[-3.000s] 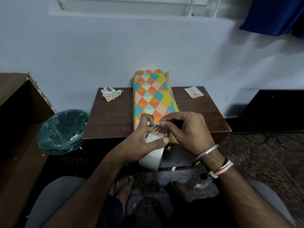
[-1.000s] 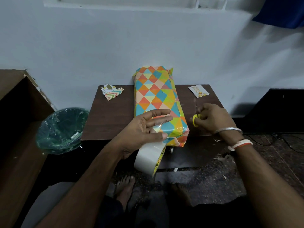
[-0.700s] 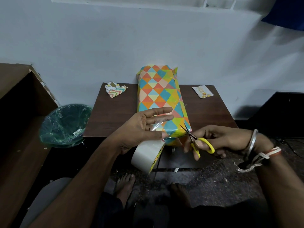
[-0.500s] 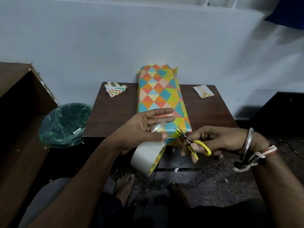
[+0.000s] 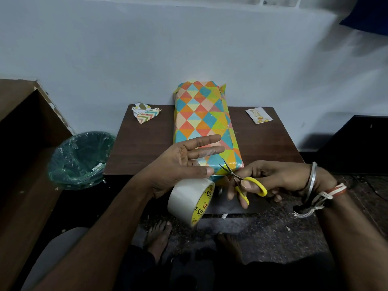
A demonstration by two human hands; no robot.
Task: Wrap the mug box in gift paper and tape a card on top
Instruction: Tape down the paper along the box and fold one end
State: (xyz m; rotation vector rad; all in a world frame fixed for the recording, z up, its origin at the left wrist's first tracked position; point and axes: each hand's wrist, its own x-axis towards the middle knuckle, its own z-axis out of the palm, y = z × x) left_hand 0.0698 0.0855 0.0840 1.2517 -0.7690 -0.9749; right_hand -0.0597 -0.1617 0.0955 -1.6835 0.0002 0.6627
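Observation:
The mug box (image 5: 201, 122), wrapped in bright triangle-patterned paper, lies lengthwise on the small brown table (image 5: 147, 148), its near end at the table's front edge. My left hand (image 5: 182, 162) is held flat in front of that end with straight fingers. A clear tape strip sticks to the fingertips, and the tape roll (image 5: 189, 200) hangs from it below the palm. My right hand (image 5: 273, 177) grips yellow-handled scissors (image 5: 245, 185). Their blades are parted and point up-left at the strip. A small white card (image 5: 259, 115) lies at the table's far right corner.
Paper scraps (image 5: 146, 114) lie at the table's far left corner. A green-lined bin (image 5: 79, 160) stands on the floor to the left, beside a wooden shelf unit (image 5: 21, 143). A dark low object (image 5: 357, 143) sits at the right. The wall is right behind the table.
My right hand let go of the tape end, took the scissors from the right and brought them to the strip. My left hand opened flat, leaving the roll hanging.

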